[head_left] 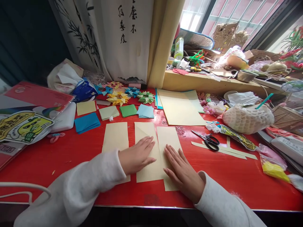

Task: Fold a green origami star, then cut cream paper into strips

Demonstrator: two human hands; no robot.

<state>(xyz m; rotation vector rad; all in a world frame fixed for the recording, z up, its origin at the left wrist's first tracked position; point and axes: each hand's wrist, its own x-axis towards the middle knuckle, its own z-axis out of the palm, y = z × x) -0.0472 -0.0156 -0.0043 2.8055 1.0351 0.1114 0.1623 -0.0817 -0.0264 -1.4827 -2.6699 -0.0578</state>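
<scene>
Three long cream paper strips lie side by side: a left strip [115,135], a middle strip [144,127] and a right strip [167,135]. My left hand [139,154] rests flat on the middle strip with its fingers stretched out, and my forearm covers part of the left strip. On the right strip lies my right hand [181,168], palm down, fingers extended. A faint diagonal crease shows near the top of the middle strip. Neither hand grips anything.
Black-handled scissors [208,140] lie on narrow paper offcuts [227,151] at the right. Behind the strips are a stack of large cream sheets [182,107], blue paper squares [87,122], green squares [128,110] and folded paper stars [118,97]. A netted drink container [248,118] stands farther right.
</scene>
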